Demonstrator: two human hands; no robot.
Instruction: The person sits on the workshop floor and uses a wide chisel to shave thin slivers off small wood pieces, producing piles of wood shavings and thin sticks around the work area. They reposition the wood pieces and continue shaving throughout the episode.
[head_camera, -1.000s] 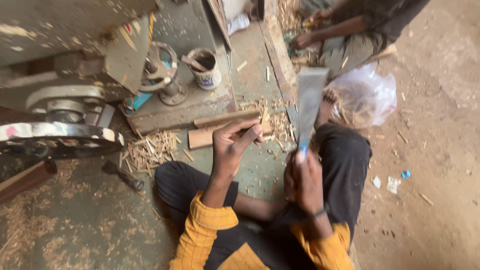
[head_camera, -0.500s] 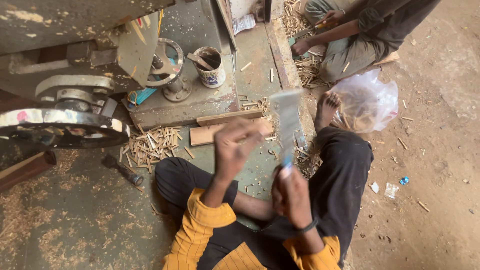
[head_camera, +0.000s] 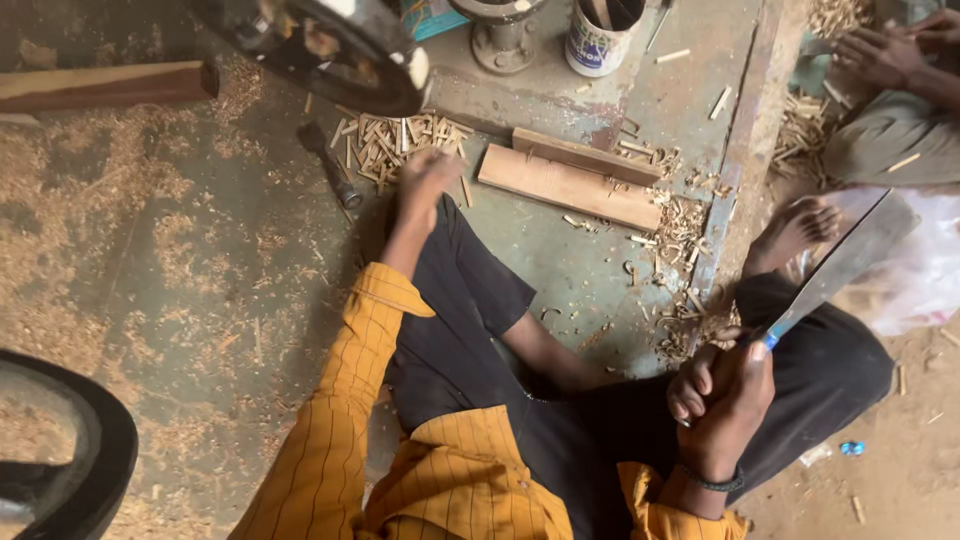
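Gripping a cleaver (head_camera: 845, 262) tightly, the right hand (head_camera: 725, 395) rests on the knee; the left hand (head_camera: 425, 180), fingers blurred, grip unreadable, reaches beside wood splints (head_camera: 385, 140).

Our right hand (head_camera: 722, 395) grips a broad cleaver (head_camera: 840, 265). Our left hand (head_camera: 425, 180) reaches toward the wood sticks (head_camera: 385, 140).
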